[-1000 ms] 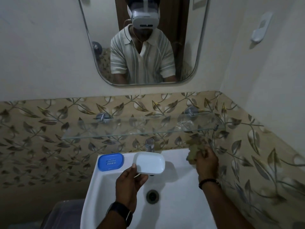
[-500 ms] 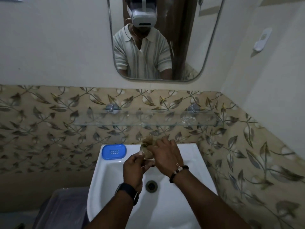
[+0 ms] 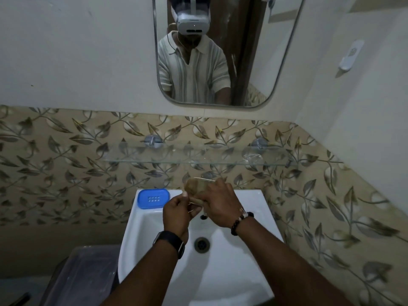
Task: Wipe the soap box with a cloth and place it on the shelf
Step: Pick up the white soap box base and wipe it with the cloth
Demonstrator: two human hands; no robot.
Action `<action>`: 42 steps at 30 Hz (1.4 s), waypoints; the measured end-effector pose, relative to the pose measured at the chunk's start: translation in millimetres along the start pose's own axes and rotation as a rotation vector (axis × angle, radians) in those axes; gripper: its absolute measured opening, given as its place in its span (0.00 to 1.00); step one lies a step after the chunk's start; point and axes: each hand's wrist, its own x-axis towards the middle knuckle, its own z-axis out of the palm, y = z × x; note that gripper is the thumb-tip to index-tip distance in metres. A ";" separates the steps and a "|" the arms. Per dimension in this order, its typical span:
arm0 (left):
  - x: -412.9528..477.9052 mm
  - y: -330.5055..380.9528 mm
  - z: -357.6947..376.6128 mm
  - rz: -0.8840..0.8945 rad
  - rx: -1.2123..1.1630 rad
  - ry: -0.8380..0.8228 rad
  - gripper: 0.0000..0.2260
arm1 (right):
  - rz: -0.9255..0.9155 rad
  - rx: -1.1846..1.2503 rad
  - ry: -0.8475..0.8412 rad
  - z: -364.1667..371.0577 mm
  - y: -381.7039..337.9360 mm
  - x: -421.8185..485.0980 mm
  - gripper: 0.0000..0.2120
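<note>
The left hand (image 3: 176, 212) grips the soap box (almost wholly hidden), while the right hand (image 3: 217, 203) presses the cloth (image 3: 195, 187) onto it. The glass shelf (image 3: 176, 161) lies directly above and behind both hands.

left hand (image 3: 177, 212): fingers curled | right hand (image 3: 220, 204): fingers curled, touching left

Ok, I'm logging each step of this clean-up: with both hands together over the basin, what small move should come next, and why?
Probably rub the brownish cloth across the piece in the left hand. The right hand presses the cloth there, the clear glass shelf has room, and the blue plastic soap-box part lies untouched on the white basin.
</note>
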 end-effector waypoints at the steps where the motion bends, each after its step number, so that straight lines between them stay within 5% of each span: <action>1: 1.4 2.5 1.1 -0.004 -0.006 0.020 0.14 | -0.027 -0.069 0.069 -2.4 1.9 -2.3 0.16; 7: 2.0 5.2 1.8 0.033 -0.001 0.054 0.13 | 0.051 -0.365 0.182 1.7 -4.7 -7.4 0.17; 13: -7.3 -2.9 -1.3 -0.002 0.159 -0.048 0.11 | -0.012 0.007 0.066 16.1 -8.9 -6.6 0.13; 20: 4.7 9.2 -5.2 0.001 0.141 0.087 0.12 | -0.020 -0.337 0.039 10.1 6.7 -10.4 0.15; 29: 10.8 18.9 -12.4 -0.117 0.107 0.111 0.09 | -0.018 0.004 -0.107 9.9 -10.1 -18.9 0.16; 35: 6.1 33.4 -25.8 0.066 0.310 -0.177 0.09 | 0.168 0.972 -0.272 -9.1 15.5 -21.2 0.14; 38: 7.5 38.8 -37.9 0.150 0.465 -0.305 0.11 | 0.229 1.210 -0.202 -9.2 26.8 -26.2 0.09; 42: 6.9 33.8 -35.9 0.220 0.618 -0.310 0.16 | 0.414 1.113 0.151 4.8 27.0 -24.3 0.07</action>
